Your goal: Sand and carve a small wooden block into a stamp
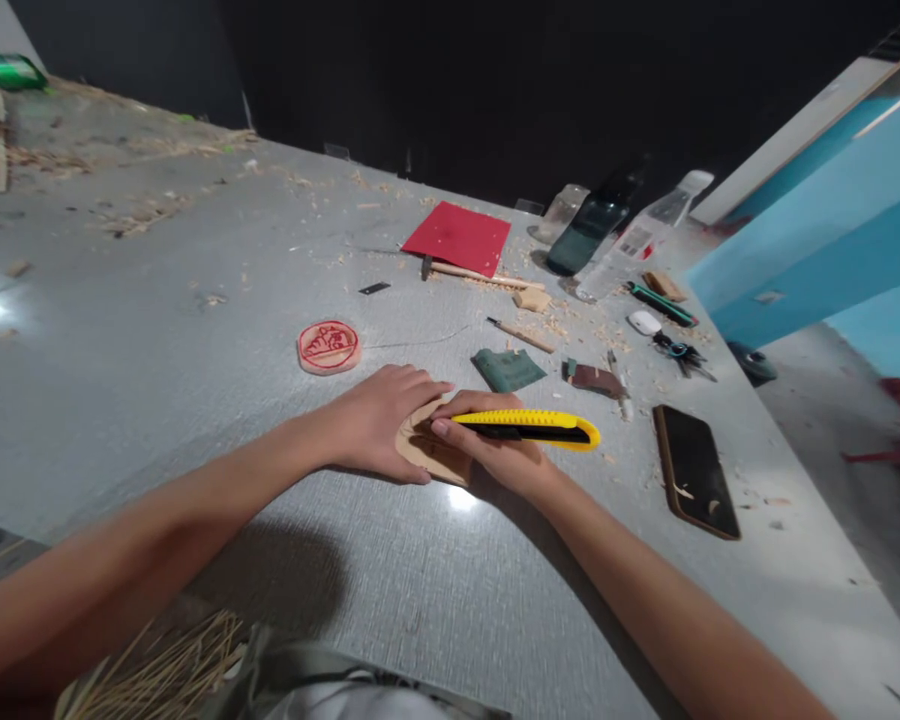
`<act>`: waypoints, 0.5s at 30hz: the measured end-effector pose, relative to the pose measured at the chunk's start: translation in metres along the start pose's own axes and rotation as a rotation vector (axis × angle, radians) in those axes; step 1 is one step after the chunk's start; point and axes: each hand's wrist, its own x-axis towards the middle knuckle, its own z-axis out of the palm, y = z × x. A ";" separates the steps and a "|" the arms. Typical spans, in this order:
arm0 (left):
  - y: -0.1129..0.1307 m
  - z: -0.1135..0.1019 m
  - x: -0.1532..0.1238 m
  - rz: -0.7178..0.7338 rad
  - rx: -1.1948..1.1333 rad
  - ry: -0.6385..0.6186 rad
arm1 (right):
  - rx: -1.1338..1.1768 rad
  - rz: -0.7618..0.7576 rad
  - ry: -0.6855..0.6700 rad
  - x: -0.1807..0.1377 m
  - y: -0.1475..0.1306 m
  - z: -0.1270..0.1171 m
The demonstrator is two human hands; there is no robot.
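Observation:
My right hand (499, 455) is closed around a yellow utility knife (529, 428), whose body points right while its front end meets a flat tan wooden piece (433, 455) on the grey table (195, 400). My left hand (379, 420) lies flat on that wooden piece, fingers stretched out and pressing it down. The knife's blade tip is hidden under my fingers.
A round wooden disc with a red drawing (328, 346) lies beyond my left hand. Farther back are a red sheet (457, 238), carving tools (521, 334), a green cloth (508, 368), bottles (596, 230) and keys (679, 352). A dark phone (695, 470) lies right. Wood shavings are scattered about.

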 end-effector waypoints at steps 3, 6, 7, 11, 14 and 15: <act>0.000 0.005 -0.001 -0.013 0.003 -0.003 | -0.025 -0.008 -0.022 -0.001 -0.001 0.003; 0.003 0.006 -0.001 -0.014 0.010 -0.017 | -0.029 -0.038 -0.043 -0.001 -0.001 0.006; 0.003 0.005 0.000 -0.018 0.017 -0.023 | -0.024 -0.041 -0.044 -0.001 0.000 0.006; 0.007 0.002 0.001 -0.037 0.051 -0.055 | 0.005 -0.015 -0.045 0.000 0.001 0.008; 0.008 0.001 0.002 -0.039 0.063 -0.068 | 0.014 -0.019 -0.065 0.001 0.000 0.007; 0.008 0.001 0.002 -0.041 0.064 -0.069 | 0.013 -0.030 -0.071 0.001 0.000 0.007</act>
